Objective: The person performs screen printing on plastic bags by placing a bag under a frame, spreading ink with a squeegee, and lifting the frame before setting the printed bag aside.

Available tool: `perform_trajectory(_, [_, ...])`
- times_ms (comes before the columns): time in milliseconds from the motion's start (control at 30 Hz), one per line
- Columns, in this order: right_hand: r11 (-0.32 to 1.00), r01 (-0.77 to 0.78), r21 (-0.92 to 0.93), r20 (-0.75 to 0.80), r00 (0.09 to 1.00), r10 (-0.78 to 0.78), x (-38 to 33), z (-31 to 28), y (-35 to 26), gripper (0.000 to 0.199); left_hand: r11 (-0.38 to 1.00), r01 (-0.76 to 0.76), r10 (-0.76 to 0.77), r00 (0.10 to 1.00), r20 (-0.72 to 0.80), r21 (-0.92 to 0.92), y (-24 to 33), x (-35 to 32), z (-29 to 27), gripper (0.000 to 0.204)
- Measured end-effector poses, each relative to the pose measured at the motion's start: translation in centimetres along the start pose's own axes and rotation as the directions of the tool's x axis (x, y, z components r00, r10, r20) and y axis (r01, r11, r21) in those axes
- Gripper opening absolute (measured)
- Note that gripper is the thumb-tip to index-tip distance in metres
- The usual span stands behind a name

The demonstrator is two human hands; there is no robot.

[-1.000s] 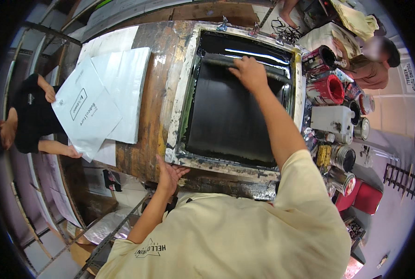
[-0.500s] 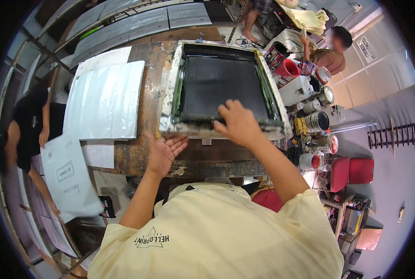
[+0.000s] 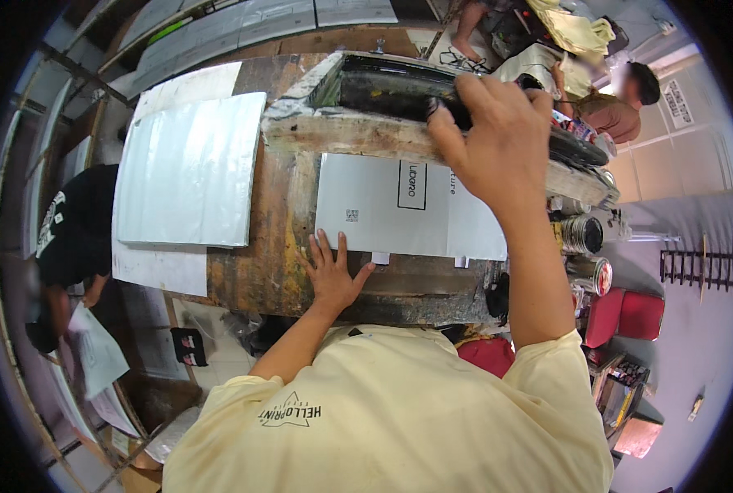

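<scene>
A screen printing frame (image 3: 358, 141), wooden and stained with black ink, is tilted up with its near edge off the table. My right hand (image 3: 502, 135) is closed on that raised near edge. Under it lies a flat whitish bag-like sheet (image 3: 366, 197) with black printing. My left hand (image 3: 333, 271) rests with fingers spread at the near left edge of this sheet, fingertips touching it. Small white tabs (image 3: 380, 258) stick to the table along the sheet's near edge. The frame's mesh is mostly hidden by its edge and my right hand.
A stack of white sheets (image 3: 190, 172) lies on the stained wooden table (image 3: 276, 246) at left. Ink cans (image 3: 581, 234) crowd the right side, near a red chair (image 3: 625, 314). One person (image 3: 83, 222) bends at the left racks with a sheet; another (image 3: 621, 107) sits far right.
The frame's near edge has risen with my right hand, revealing the printed sheet. My left hand has turned from palm up to lying flat at the sheet. The left co-worker has bent lower.
</scene>
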State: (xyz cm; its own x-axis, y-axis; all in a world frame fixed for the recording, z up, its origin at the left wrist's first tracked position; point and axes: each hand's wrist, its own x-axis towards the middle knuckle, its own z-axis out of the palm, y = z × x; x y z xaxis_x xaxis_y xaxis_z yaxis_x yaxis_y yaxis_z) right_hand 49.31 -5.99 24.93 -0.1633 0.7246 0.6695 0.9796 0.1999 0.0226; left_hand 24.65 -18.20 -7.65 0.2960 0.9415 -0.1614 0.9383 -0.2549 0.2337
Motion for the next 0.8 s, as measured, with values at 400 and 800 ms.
perform_trajectory(400, [0.995, -0.070, 0.072, 0.131, 0.990, 0.060, 7.4, -0.7, 3.1, 0.038, 0.813, -0.170, 0.022, 0.965, -0.262, -0.556, 5.3, 7.8, -11.3, 0.069])
perform_trajectory(800, [0.997, -0.069, 0.041, 0.180, 0.982, 0.060, 6.5, -1.1, 2.2, 0.031, 0.427, 0.199, -0.572, 0.815, -0.093, -0.882, -15.2, 8.0, -12.6, 0.065])
